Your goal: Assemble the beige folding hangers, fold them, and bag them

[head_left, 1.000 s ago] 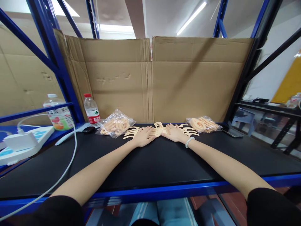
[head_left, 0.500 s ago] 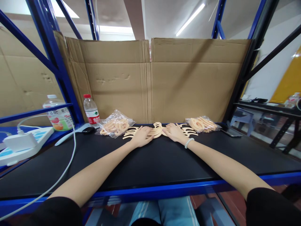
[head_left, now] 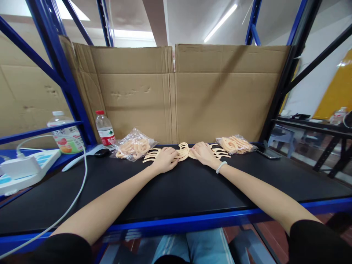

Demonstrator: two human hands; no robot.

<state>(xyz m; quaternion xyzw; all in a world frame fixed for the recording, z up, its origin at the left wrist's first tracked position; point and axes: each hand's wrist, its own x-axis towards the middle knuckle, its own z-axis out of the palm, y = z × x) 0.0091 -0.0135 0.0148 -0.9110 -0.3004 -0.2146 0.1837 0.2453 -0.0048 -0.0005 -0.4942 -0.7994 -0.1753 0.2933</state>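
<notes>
Pale wooden cut-out pieces lie on the black tabletop in front of the cardboard, with a round curl in the middle and thin curved prongs to both sides. Over the left half is my left hand, its fingers bent round the wood beside the curl. My right hand, with a beaded bracelet at the wrist, covers the right half, fingers bent down onto it. Both palms face down. Prongs stick out beyond each hand; the wood under the palms is hidden, so I cannot tell how the pieces join.
Clear bags of pale wooden parts lie at left and right. A red-capped bottle, a dark mouse-like object and a power strip with a white cable stand left. A phone lies right. Cardboard walls the back.
The fingers of both hands have curled a little more onto the wooden pieces. The whole view has shifted slightly; the other things stay in place.
</notes>
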